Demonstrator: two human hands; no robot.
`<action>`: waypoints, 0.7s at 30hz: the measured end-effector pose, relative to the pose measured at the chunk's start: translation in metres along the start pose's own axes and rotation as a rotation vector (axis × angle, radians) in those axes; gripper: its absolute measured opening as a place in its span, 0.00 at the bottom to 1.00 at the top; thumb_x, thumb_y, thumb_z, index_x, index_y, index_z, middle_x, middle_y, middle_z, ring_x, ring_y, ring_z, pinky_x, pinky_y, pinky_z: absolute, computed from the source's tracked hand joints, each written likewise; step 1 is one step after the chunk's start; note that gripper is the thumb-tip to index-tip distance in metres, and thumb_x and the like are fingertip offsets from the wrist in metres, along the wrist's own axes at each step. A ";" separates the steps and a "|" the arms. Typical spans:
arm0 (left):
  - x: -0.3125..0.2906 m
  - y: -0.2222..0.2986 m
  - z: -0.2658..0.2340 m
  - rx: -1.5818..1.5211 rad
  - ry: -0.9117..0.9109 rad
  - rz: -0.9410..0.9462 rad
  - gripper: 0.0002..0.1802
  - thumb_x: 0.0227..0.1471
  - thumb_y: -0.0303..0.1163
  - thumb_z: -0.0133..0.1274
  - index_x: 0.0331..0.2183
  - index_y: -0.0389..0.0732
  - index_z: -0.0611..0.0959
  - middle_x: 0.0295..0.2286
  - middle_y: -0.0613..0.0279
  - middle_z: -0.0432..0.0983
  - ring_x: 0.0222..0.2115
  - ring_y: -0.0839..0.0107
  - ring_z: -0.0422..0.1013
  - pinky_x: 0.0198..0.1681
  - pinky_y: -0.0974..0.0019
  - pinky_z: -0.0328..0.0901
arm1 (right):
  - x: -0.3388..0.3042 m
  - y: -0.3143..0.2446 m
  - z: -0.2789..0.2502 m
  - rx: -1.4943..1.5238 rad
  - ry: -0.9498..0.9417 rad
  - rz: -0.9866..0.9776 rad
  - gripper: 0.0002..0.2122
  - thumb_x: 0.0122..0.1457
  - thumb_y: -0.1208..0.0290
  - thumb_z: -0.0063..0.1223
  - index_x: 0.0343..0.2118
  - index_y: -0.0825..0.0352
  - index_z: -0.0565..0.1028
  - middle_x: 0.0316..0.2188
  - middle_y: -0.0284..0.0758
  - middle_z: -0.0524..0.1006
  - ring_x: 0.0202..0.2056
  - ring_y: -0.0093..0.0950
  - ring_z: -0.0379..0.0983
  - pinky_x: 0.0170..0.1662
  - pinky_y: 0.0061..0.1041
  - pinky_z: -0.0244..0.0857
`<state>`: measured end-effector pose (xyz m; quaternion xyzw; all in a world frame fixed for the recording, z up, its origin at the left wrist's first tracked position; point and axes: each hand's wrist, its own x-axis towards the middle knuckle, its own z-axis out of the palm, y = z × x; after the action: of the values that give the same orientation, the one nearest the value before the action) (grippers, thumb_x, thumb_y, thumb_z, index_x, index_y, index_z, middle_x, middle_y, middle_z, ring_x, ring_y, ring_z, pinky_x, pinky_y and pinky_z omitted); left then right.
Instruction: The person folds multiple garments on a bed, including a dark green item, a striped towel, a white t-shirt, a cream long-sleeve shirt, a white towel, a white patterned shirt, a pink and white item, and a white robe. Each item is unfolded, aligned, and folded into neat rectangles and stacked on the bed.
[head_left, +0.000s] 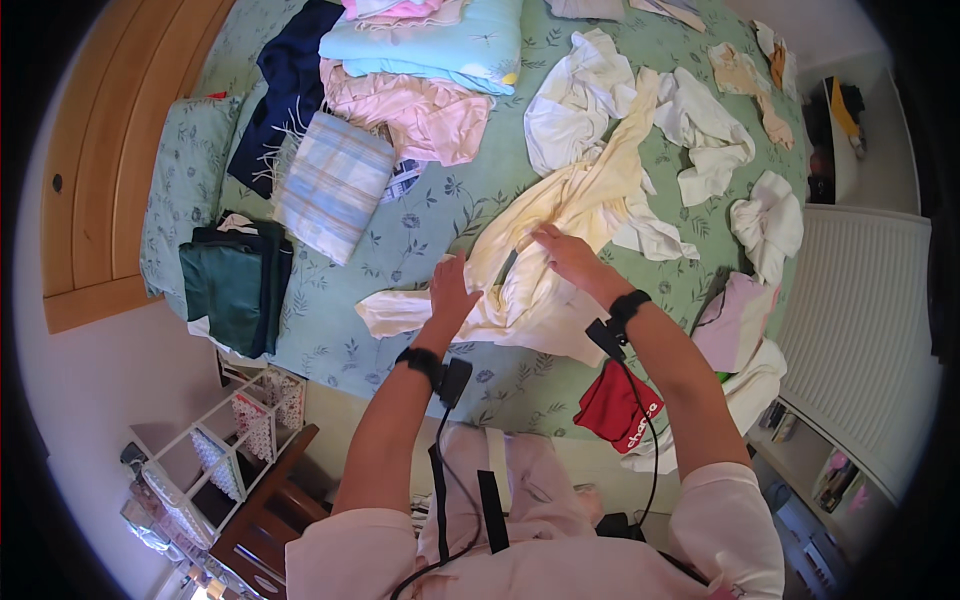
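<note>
A pale yellow long-sleeved top [545,290] lies spread and creased on the bed, one sleeve pointing left and the other stretching up to the far right. My left hand [453,290] rests on its left part, near the sleeve, fingers extended and thumb apart. My right hand [572,258] is at the middle of the top, with bent fingers closed on the fabric near a small dark patch. The tips of the right fingers are partly hidden in the folds. White crumpled clothes [580,100] lie just beyond the top.
A green floral sheet [420,225] covers the bed. At left are a folded plaid scarf [335,185], dark green folded clothes [235,285] and a light blue quilt [425,40]. A red cloth [612,400] lies at the near edge. White shelving [860,290] stands right, a wire rack [220,450] lower left.
</note>
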<state>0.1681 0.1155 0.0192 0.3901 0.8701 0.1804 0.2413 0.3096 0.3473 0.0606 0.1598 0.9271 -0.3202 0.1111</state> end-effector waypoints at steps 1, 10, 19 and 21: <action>0.014 -0.002 -0.002 0.063 -0.086 -0.038 0.27 0.38 0.36 0.58 0.44 0.45 0.72 0.43 0.55 0.69 0.47 0.52 0.62 0.48 0.52 0.59 | 0.005 -0.002 0.002 -0.090 -0.108 0.073 0.20 0.43 0.80 0.54 0.43 0.64 0.68 0.39 0.40 0.70 0.35 0.42 0.71 0.38 0.35 0.67; -0.002 -0.063 -0.139 -0.432 0.325 -0.250 0.06 0.52 0.31 0.49 0.31 0.38 0.74 0.22 0.60 0.71 0.25 0.72 0.68 0.31 0.67 0.66 | -0.149 -0.025 -0.081 0.096 0.301 -0.064 0.10 0.40 0.83 0.53 0.28 0.67 0.68 0.28 0.39 0.67 0.33 0.41 0.66 0.35 0.36 0.63; -0.141 -0.156 -0.226 -0.015 0.361 -0.318 0.04 0.50 0.28 0.48 0.30 0.38 0.74 0.20 0.61 0.69 0.21 0.71 0.65 0.25 0.71 0.61 | -0.255 -0.027 -0.072 0.121 0.141 0.083 0.13 0.40 0.82 0.55 0.31 0.68 0.68 0.31 0.40 0.69 0.36 0.42 0.66 0.38 0.34 0.64; -0.175 -0.176 -0.207 0.236 0.141 -0.398 0.04 0.46 0.27 0.51 0.29 0.40 0.75 0.21 0.55 0.71 0.23 0.62 0.69 0.26 0.64 0.63 | -0.262 -0.026 -0.051 0.156 -0.028 0.111 0.11 0.43 0.79 0.53 0.32 0.67 0.68 0.31 0.41 0.69 0.35 0.42 0.67 0.38 0.36 0.64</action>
<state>0.0490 -0.1553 0.1494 0.2228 0.9596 0.0533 0.1636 0.5363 0.3008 0.1953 0.2145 0.8874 -0.3871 0.1290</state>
